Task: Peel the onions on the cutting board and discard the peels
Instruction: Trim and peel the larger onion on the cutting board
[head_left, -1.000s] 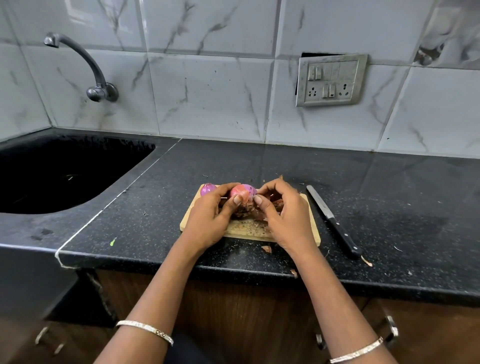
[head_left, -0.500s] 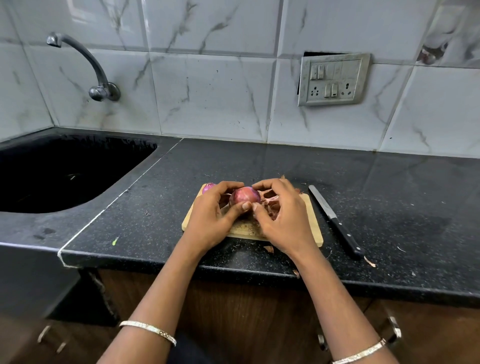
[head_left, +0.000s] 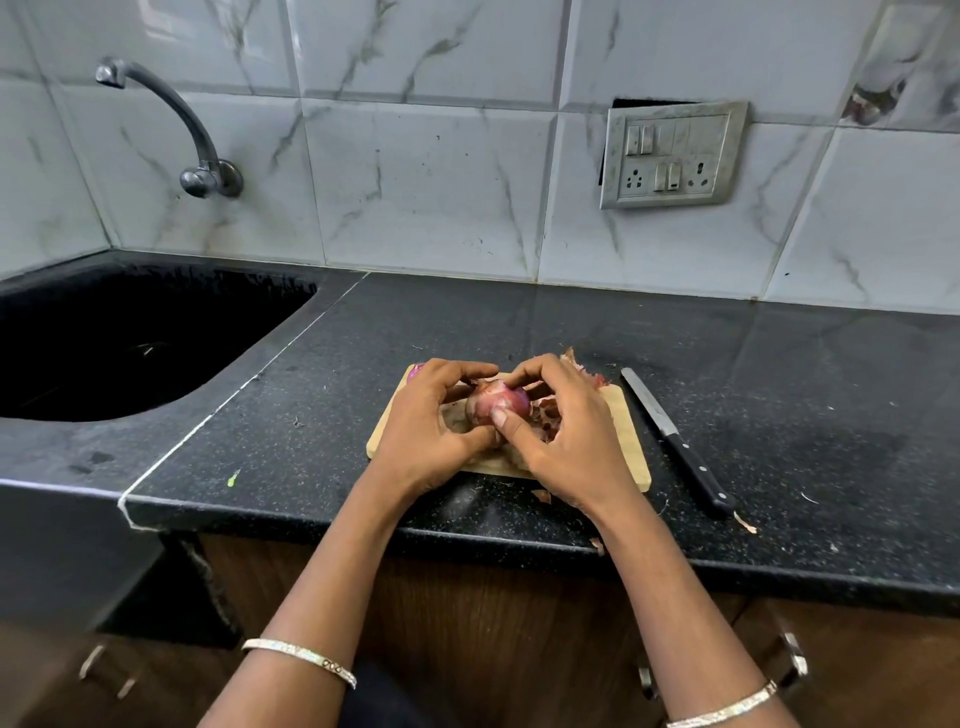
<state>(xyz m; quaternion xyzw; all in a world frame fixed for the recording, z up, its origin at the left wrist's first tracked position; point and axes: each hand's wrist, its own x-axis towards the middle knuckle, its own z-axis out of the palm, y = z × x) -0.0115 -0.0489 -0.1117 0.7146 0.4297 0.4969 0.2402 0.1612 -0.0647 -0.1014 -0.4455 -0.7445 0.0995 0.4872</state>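
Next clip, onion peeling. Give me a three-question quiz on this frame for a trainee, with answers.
1. True or false: the knife lies on the cutting board.
2. How many hands grip the onion? A none, B one, C two.
3. Fill in: the sink is on the person's ____ side.
Key: 1 false, it lies on the counter; 2 C, left hand and right hand; 3 left.
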